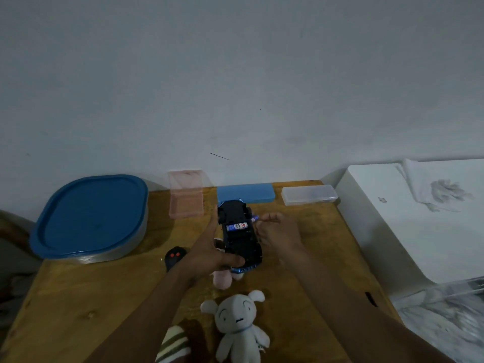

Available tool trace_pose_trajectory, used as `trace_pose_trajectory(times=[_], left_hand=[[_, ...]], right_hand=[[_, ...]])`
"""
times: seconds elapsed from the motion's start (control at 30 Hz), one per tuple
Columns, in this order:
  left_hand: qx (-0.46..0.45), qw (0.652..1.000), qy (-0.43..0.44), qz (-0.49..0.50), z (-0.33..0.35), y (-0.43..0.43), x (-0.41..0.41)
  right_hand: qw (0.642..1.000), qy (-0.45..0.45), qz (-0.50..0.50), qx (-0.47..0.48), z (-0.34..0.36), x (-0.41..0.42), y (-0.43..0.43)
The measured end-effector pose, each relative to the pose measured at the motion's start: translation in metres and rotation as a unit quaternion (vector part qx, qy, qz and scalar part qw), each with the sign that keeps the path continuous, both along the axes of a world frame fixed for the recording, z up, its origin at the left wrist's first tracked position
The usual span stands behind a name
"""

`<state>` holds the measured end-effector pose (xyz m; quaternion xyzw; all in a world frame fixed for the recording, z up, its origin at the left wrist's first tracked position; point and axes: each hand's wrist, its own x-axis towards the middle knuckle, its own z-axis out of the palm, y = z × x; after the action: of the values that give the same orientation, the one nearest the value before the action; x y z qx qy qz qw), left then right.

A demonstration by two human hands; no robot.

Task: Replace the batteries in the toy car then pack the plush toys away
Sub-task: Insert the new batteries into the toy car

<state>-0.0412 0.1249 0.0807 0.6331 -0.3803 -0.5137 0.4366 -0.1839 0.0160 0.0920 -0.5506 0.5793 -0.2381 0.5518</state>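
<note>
Gripping the near end of the upturned blue-and-black plastic toy car [239,239], the left hand [209,254] steadies it; the right hand [279,231] pinches a small blue-and-white battery [255,219], the crosswise battery bay [238,232] just left of its fingertips.

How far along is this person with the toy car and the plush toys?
Partly done: one battery already sits in the upturned toy car, which the left hand holds. In hand: the right hand pinches a second battery beside the compartment. Left: closing it and packing the white plush, pink plush and striped plush, all on the table.
</note>
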Motion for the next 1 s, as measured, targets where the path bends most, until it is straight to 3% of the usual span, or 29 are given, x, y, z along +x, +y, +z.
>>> trace_pose_trajectory(times=[0.17, 0.3, 0.4, 0.5, 0.8, 1.0], left_hand=[[-0.004, 0.999, -0.004, 0.038, -0.004, -0.022, 0.014], [0.01, 0.997, 0.033, 0.069, -0.014, -0.039, 0.018], [0.032, 0.995, 0.039, 0.081, -0.021, -0.048, 0.018], [0.046, 0.994, 0.047, 0.087, -0.028, -0.055, 0.017], [0.061, 0.991, 0.06, 0.098, -0.039, -0.065, 0.021], [0.062, 0.991, 0.06, 0.105, -0.04, -0.067, 0.023]], right_hand=[[0.978, 0.133, 0.08, -0.141, -0.015, 0.0, -0.039], [0.914, 0.242, 0.212, -0.245, -0.042, 0.006, -0.059], [0.869, 0.297, 0.3, -0.259, -0.058, 0.013, -0.071], [0.83, 0.304, 0.351, -0.31, -0.066, 0.016, -0.079], [0.782, 0.34, 0.414, -0.318, -0.087, 0.014, -0.088], [0.773, 0.344, 0.431, -0.313, -0.079, 0.009, -0.083]])
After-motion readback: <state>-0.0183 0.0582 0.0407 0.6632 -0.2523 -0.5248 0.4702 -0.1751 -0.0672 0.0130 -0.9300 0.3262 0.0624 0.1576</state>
